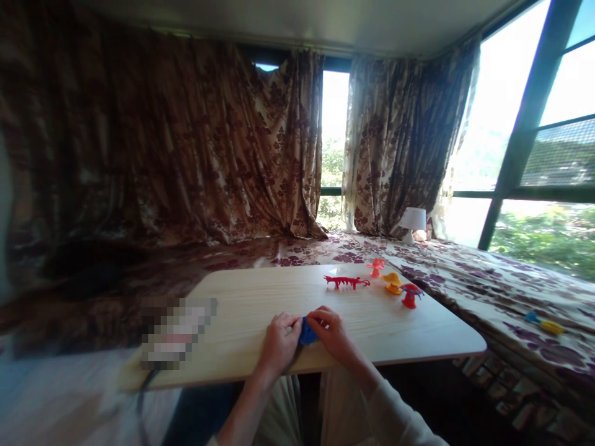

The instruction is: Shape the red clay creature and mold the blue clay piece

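Note:
Both of my hands meet at the near edge of a light wooden table (242, 310), closed round a small blue toy piece (307, 332). My left hand (279, 341) grips its left side and my right hand (333, 334) its right side; most of the piece is hidden by the fingers. Farther back on the table lie a long red spiky piece (346, 282), a small pink-red piece (375, 266), an orange piece (393, 282) and a red and blue piece (411, 295).
Floral cloth (465, 266) covers a bench round the table. On the cloth to the right lies a blue and yellow toy (545, 323), and a white lamp (412, 223) stands by the curtained windows. A blurred patch (179, 328) sits at the table's left.

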`<state>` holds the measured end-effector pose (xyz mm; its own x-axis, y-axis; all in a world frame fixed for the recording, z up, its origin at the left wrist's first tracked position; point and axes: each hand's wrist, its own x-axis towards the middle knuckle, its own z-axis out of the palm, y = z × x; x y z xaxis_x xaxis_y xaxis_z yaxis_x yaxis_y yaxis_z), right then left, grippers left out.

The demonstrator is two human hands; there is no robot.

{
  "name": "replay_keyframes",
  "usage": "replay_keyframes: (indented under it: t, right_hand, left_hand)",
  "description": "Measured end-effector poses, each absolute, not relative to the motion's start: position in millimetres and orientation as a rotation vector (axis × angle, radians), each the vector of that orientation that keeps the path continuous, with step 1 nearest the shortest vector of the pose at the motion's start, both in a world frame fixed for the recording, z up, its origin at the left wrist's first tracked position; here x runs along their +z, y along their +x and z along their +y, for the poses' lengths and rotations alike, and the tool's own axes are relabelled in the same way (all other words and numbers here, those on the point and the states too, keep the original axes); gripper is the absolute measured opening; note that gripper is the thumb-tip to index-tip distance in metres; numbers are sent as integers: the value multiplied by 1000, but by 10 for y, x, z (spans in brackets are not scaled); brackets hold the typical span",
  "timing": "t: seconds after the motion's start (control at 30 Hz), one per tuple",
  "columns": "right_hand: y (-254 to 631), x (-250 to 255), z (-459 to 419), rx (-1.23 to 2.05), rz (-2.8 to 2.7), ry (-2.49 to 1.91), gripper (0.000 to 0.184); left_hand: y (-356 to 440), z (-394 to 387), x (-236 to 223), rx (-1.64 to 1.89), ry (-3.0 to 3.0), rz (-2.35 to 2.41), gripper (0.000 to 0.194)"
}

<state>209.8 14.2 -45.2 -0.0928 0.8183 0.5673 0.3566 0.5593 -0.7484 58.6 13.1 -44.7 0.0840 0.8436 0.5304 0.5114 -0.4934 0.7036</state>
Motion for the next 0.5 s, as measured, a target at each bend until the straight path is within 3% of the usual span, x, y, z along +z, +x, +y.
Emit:
replay_keyframes:
  t: [0.5]
  right_hand:
    - [2089, -458, 139, 575, -1665, -978, 15]
  left_hand:
    - [585, 127, -477, 1459, 2018, 1358, 20]
